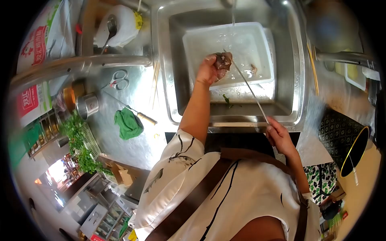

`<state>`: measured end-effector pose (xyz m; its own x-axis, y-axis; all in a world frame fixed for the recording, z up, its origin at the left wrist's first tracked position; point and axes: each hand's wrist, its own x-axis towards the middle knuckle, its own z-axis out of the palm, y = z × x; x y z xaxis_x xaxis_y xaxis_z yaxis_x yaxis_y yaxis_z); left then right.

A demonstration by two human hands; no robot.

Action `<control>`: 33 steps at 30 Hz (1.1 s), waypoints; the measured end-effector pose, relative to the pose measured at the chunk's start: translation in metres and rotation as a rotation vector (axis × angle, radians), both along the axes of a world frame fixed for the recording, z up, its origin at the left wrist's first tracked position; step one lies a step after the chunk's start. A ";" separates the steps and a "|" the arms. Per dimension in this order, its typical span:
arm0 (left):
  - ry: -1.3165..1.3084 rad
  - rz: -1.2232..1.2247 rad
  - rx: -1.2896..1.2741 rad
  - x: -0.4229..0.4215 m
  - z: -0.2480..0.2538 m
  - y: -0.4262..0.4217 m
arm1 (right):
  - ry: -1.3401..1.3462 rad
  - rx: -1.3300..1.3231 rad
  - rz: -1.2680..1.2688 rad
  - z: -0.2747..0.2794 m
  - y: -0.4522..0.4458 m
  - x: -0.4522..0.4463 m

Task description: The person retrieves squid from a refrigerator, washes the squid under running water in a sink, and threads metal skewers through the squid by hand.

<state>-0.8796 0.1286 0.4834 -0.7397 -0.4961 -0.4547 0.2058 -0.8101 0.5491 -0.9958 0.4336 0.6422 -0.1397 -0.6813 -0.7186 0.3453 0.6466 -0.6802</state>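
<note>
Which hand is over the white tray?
The left hand, holding the dark, wet piece; the right hand is by the sink's near edge, gripping the thin rod.

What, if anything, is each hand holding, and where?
Left hand: a dark, fleshy piece, by its left side. Right hand: a long, thin tool, by its near end.

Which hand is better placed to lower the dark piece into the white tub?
Probably the left hand: its fingers already hold the dark piece over the white tub. The right hand is near the sink's near edge, occupied with a long thin rod.
</note>
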 end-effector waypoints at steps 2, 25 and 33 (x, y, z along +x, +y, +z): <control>0.027 -0.017 -0.054 0.003 0.012 -0.005 | 0.022 0.014 0.001 -0.001 0.007 0.002; 0.045 0.078 -0.075 0.004 0.037 -0.015 | 0.040 0.047 -0.034 -0.009 0.019 0.010; 0.107 0.003 -0.071 0.002 0.043 -0.009 | 0.079 -0.026 -0.068 -0.022 0.022 0.010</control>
